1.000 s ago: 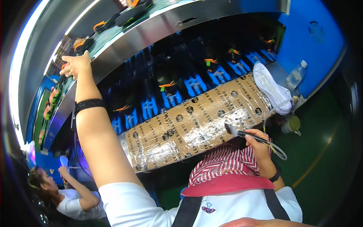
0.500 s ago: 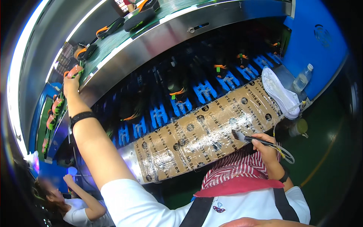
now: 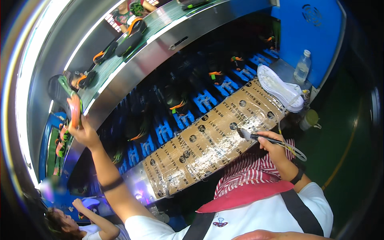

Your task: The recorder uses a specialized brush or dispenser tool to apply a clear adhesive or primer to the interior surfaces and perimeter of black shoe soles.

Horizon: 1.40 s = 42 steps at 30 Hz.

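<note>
My left hand is raised at the left, beside the conveyor, with its fingers closed on a shoe sole in salmon-pink with green and dark parts. The sole is held upright, clear of the belt. My right hand grips the black handle of a brush. Its bristles point left, over the cardboard-covered bench wrapped in clear film. A thin clear tube runs at the brush's handle end. At the bench's right end lies a white sole-shaped piece, whitish inside.
Dark shoes with orange trim ride on the green conveyor belt. More shoes rest on blue holders behind the bench. A clear bottle and a lidded container stand at right. One co-worker is at lower left, another beyond the belt.
My left hand has lifted the shoe sole off the conveyor side and drawn it nearer. The brush stays in my right hand over the bench. The view has shifted.
</note>
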Each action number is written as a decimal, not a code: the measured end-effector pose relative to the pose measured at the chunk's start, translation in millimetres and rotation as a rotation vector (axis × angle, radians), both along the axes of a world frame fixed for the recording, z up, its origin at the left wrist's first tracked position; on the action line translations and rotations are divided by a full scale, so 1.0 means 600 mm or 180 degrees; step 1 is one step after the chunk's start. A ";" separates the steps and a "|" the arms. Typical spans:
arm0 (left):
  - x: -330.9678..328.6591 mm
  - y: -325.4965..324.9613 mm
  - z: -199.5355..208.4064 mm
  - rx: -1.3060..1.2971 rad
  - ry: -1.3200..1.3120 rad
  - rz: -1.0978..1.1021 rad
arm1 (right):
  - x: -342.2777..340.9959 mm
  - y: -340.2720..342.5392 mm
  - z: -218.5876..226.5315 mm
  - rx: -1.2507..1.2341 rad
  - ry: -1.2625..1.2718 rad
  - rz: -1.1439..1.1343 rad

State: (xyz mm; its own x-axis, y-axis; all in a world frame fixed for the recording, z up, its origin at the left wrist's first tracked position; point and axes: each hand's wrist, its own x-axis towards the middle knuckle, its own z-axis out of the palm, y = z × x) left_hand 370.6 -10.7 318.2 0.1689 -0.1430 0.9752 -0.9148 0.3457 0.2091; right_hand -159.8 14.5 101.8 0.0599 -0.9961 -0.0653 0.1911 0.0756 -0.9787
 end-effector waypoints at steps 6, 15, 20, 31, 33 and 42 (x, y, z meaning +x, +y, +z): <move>-0.292 0.144 -0.142 0.0572 -0.0106 -0.0586 | -0.034 0.003 0.012 -0.0196 -0.0187 -0.0657; -0.421 0.282 -0.438 0.3862 0.0961 -0.1501 | -0.041 0.009 0.004 -0.0290 -0.0311 -0.0360; -0.457 0.259 -0.397 0.2401 0.4220 -0.2903 | -0.033 0.013 -0.016 -0.0138 -0.0346 -0.0244; -0.499 0.116 -0.441 0.2026 0.7084 -0.4273 | -0.041 0.032 -0.026 -0.0066 -0.0481 0.0103; -0.507 0.113 -0.448 0.1931 0.6908 -0.4643 | -0.040 0.036 -0.025 0.0006 -0.0471 0.0051; -0.515 0.118 -0.481 0.2158 0.6965 -0.5378 | -0.012 0.025 0.029 -0.0263 -0.0246 0.0381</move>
State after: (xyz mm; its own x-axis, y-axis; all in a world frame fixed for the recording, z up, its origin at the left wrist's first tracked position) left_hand 61.9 59.9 29.8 -0.2705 -0.9355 -0.2274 0.9461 -0.3020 0.1171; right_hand -166.9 29.5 119.2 0.1800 -0.9833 0.0261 0.2605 0.0221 -0.9652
